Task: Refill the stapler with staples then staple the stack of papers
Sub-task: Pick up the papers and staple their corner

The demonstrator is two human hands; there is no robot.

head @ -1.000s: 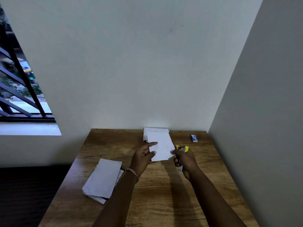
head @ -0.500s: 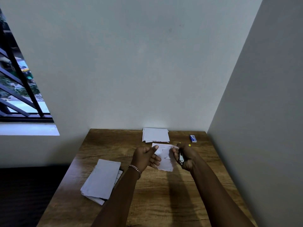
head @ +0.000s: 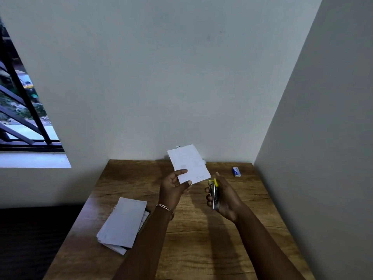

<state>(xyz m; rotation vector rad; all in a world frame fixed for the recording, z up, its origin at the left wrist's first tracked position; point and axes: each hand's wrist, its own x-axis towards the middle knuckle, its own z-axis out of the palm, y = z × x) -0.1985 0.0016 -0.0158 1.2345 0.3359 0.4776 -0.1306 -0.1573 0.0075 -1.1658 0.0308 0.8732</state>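
While your left hand (head: 174, 187) pinches the papers (head: 188, 163) upright, your right hand (head: 224, 196) grips the stapler (head: 214, 194) on end; print on the papers is unreadable.

Stapler (head: 214, 194): mostly hidden inside the right hand (head: 224, 197); jaws unreadable.
Held papers (head: 189, 164): lower corner covered by the left hand (head: 173, 189); print too faint to read.
Small box (head: 236, 171): label too small to read.
Paper pile (head: 124, 224): lower sheets hidden.
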